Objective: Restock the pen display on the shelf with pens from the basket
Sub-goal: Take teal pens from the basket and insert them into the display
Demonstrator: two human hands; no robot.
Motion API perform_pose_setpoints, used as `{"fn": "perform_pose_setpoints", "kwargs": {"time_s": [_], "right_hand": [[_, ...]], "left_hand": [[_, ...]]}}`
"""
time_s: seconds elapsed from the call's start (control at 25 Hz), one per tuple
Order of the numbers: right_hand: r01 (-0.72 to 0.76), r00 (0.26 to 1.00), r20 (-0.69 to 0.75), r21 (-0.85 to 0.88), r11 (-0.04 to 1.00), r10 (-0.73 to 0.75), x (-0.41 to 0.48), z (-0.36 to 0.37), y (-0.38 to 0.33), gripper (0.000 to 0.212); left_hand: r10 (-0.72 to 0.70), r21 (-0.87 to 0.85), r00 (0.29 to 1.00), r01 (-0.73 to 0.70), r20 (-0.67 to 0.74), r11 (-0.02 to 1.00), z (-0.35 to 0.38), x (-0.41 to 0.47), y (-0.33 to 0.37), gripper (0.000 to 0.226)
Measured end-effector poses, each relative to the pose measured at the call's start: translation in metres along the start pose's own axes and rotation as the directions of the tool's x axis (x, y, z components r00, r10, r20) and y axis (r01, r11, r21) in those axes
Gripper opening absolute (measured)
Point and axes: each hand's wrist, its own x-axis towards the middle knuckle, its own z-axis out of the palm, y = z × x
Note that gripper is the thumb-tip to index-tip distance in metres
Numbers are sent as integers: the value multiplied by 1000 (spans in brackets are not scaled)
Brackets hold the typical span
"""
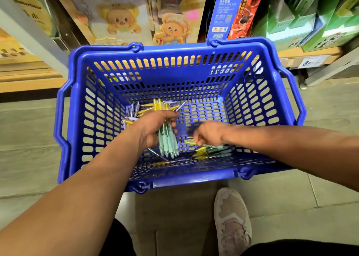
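Head view drops us straight over the blue basket [194,78], which sits in front of the shelf [310,54]. Our left grip [153,127] is clamped round a bundle of green pens [168,143], tips pointing down. Just beside it our right grip [208,134] is low on the basket floor, fingers curled at a yellow pen [189,142], but it's too blurred and we cannot tell if it's pinched. Loose pens [136,111] crowd the far-left corner, and a mixed heap [215,150] lies under the right wrist.
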Motion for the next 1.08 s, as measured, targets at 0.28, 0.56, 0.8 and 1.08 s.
{"fn": "perform_pose_setpoints", "kwargs": {"time_s": [0.28,0.56,0.8,1.08], "right_hand": [[-37,991,-41,828,560,126,-6,-38,2,8],[112,965,-190,921,372,179,-80,-71,-35,6],[175,952,-218,963,204,214,-197,-121,-90,8],[217,950,-228,973,73,214,-370,-215,-169,8]], "left_hand": [[0,-60,997,5,72,998,16,-4,-1,24],[168,-242,962,-219,-214,945,29,-73,-23,15],[208,-184,950,-253,-232,950,44,-183,29,28],[181,-261,980,-196,-80,945,87,-379,111,23]]}}
